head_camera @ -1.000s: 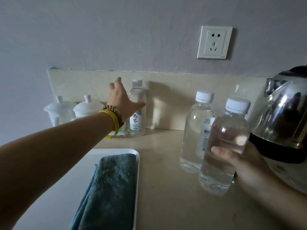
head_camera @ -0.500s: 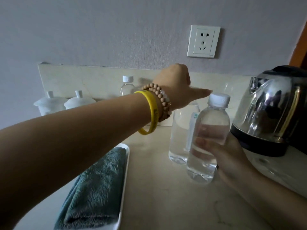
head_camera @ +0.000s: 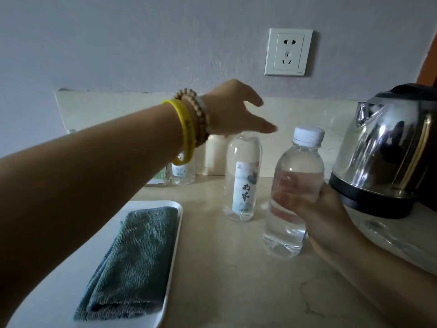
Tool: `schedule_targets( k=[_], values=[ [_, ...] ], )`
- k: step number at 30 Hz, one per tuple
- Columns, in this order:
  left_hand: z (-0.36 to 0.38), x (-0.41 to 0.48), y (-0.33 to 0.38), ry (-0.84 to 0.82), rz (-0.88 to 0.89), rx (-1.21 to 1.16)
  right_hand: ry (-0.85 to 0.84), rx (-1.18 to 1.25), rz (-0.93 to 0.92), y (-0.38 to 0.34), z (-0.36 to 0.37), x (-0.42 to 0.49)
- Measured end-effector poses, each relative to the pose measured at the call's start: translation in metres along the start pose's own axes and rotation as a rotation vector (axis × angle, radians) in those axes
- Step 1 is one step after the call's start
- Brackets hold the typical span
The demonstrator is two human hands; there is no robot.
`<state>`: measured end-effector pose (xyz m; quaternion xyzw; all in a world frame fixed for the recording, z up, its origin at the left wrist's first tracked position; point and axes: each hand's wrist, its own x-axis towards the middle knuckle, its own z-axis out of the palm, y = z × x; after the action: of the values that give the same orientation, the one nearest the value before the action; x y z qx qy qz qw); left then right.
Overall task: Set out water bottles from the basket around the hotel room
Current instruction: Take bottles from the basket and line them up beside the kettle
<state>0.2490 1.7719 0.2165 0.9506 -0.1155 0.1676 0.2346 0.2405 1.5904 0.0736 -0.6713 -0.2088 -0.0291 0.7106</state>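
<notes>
My right hand (head_camera: 316,209) is wrapped around a clear water bottle (head_camera: 296,166) with a white cap, upright with its base at the counter (head_camera: 236,280). To its left stands a second water bottle (head_camera: 243,181), its white label facing me. My left hand (head_camera: 234,110) lies over that bottle's top and hides the cap. The thumb and one finger stick out to the right, and the grip itself is hidden. A third bottle (head_camera: 183,172) stands by the backsplash, mostly behind my left wrist. No basket is in view.
A steel electric kettle (head_camera: 390,150) on a black base stands at the right, close to my right hand. A white tray (head_camera: 173,235) holding a folded green towel (head_camera: 134,263) lies at the front left. A wall socket (head_camera: 288,52) is above the backsplash.
My left hand swung right from the back bottle to the top of the middle bottle, whose label now faces me. My right hand kept hold of its bottle.
</notes>
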Motion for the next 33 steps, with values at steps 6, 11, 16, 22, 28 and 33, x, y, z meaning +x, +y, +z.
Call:
schedule_targets(
  k=[6,11,16,22,28,33],
  values=[
    [0.010,0.010,-0.008,0.083,0.046,0.273,-0.029,0.013,0.019,-0.002,-0.001,0.000],
    [0.001,0.023,-0.034,0.074,0.019,0.395,-0.032,0.042,0.021,-0.001,0.002,0.001],
    [0.000,0.041,-0.067,0.150,-0.103,0.386,-0.044,0.003,0.021,-0.001,0.000,0.001],
    [0.006,0.059,-0.084,0.166,-0.131,0.451,-0.078,-0.015,0.019,-0.003,-0.002,0.000],
    [0.007,0.062,-0.094,0.166,-0.077,0.574,-0.076,-0.041,-0.004,-0.005,-0.001,-0.001],
    [0.005,0.062,-0.100,0.191,-0.020,0.615,-0.067,-0.022,-0.007,-0.003,-0.001,-0.001]
  ],
)
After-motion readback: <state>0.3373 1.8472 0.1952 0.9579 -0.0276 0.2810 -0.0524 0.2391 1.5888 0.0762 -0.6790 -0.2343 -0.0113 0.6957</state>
